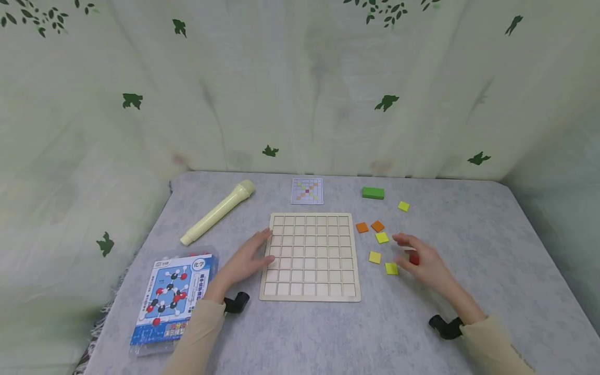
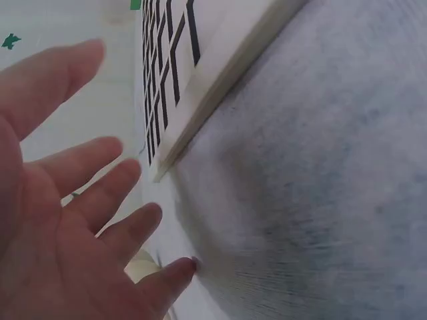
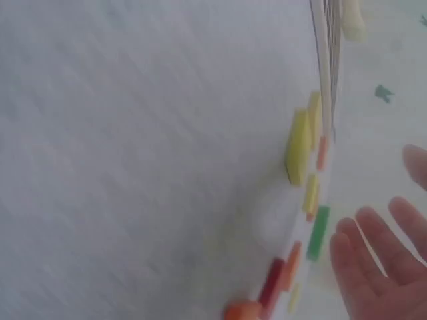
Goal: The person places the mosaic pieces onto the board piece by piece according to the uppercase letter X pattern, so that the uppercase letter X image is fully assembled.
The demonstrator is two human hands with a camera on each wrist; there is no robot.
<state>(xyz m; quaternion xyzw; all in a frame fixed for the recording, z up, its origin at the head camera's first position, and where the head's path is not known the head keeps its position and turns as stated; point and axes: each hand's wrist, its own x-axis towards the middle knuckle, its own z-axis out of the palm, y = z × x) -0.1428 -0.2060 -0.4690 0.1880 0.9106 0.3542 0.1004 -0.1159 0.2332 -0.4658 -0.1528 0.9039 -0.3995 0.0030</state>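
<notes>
In the head view, a wooden grid board (image 1: 309,257) was seen lying flat on the counter (image 1: 304,338), between the two hands. The grip of the left hand (image 1: 239,264) was spread loosely beside the board's left edge, with nothing clasped. The grip of the right hand (image 1: 430,266) was partly opened near the yellow tiles (image 1: 374,257), and a red piece (image 1: 414,257) was glimpsed behind its fingers. Orange tiles (image 1: 362,227) were scattered just beside the board.

In the left wrist view, the fingers were shown well parted and unladen; whether the rim was touched could not be told. The board was judged stiff and fairly light, best steadied by that rim.

In the right wrist view, the fingers were extended with nothing held, and the red piece was shown apart from them. The tiles, seen almost edge-on, were judged light, rigid, hardly fragile and liable to slide; a pinch across opposite edges was thought best.
</notes>
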